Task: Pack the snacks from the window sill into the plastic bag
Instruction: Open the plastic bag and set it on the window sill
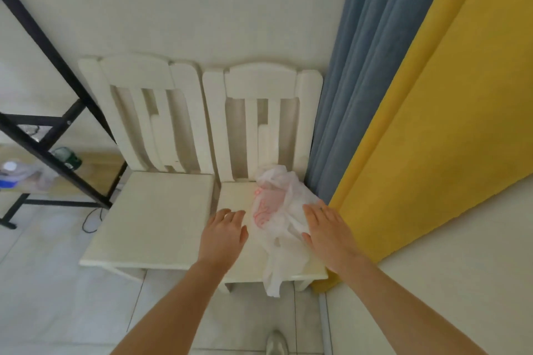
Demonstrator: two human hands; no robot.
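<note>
A crumpled white plastic bag [277, 210] with red print lies on the seat of the right white chair [236, 196], one end hanging over the seat's front edge. My left hand [223, 235] hovers flat, fingers straight, just left of the bag. My right hand [328, 229] is spread open at the bag's right side, its fingers over or touching the plastic. No snacks show in this view.
A second white chair [153, 210] stands to the left. A black metal shelf frame [43, 130] with bottles is at far left. Blue curtain [366, 72] and yellow curtain [450, 112] hang on the right. A pale ledge [461, 282] runs along the lower right.
</note>
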